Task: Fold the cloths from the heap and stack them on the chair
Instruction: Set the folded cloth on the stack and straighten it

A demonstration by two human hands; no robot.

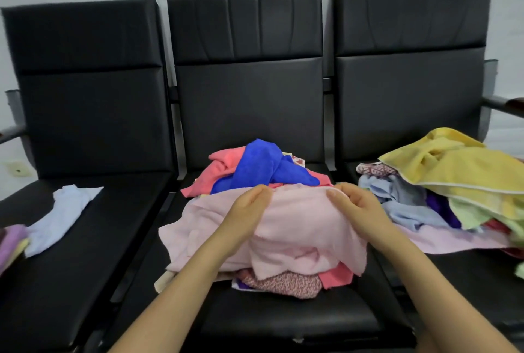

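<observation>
Two hands hold one big pale pink cloth (300, 228) by its far edge. The left hand (249, 208) pinches the edge with bent fingers, and the right hand (354, 205) pinches the same edge a little way off. Between the hands the edge runs loose and wavy. Below the hands the pink cloth hangs down over a heap (263, 171) of cloths on the middle chair (249, 103). Just past the fingers lie a bright blue cloth (261, 165) and a coral cloth (218, 171). Under the pink cloth, close to the wrists, a flowery cloth (286, 284) peeks out. Off beside the left hand, a light blue cloth (62, 216) lies flat on the left chair (85, 91). Off beside the right hand, a yellow towel (459, 171) tops another pile on the right chair (408, 69)
</observation>
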